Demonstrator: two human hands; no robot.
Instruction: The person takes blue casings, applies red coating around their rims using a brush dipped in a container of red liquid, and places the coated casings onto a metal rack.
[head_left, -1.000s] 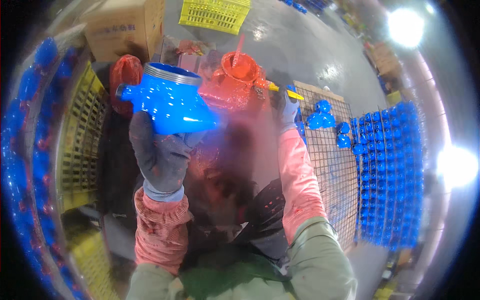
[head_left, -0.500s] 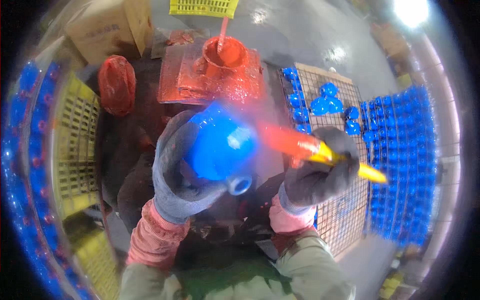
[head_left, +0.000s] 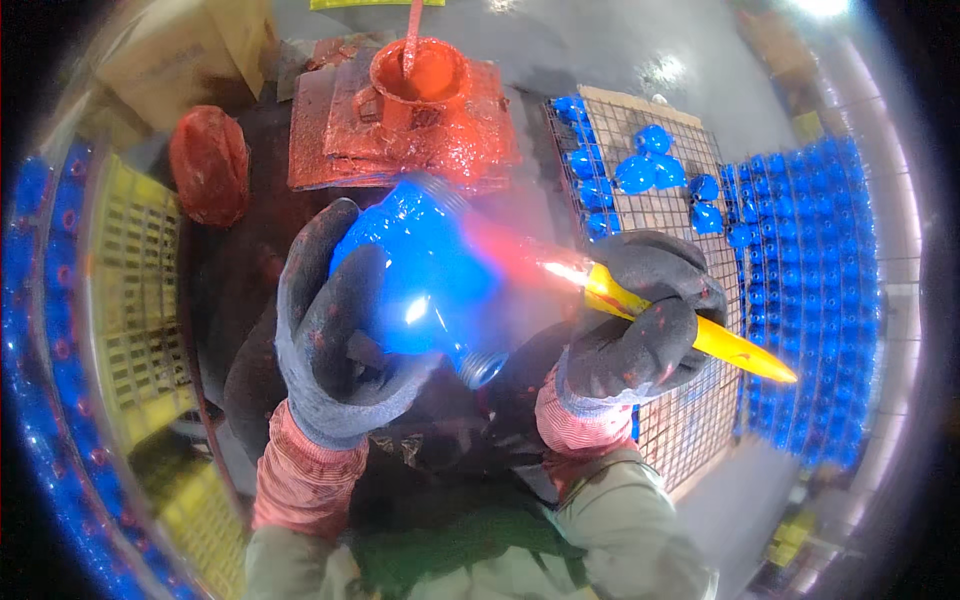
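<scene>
A glossy blue rounded fitting with threaded ends (head_left: 415, 280), perhaps a valve body, rests in my left hand (head_left: 335, 320). The gloved fingers and thumb wrap round its left side, and one threaded stub points down toward me. My right hand (head_left: 645, 315), also in a dark glove, is closed on the yellow handle of a paintbrush (head_left: 735, 350). Smeared by motion, the red brush end reaches the right side of the fitting; whether it touches cannot be made out. Beyond them stands a red paint pot (head_left: 425, 85) with a stick in it.
The pot sits on red-smeared cardboard (head_left: 330, 140). A red bag-like bundle (head_left: 210, 165) and a cardboard box (head_left: 185, 65) lie at the far left. Yellow crates (head_left: 140, 300) line the left. A wire rack (head_left: 690, 400) at right carries several blue fittings, with rows of more (head_left: 810, 300) beyond.
The blue fitting has tilted in my left hand, its lower stub swinging right. My right hand has turned the brush slightly, and its red end is nearer the fitting. The whole view has shifted a little.
</scene>
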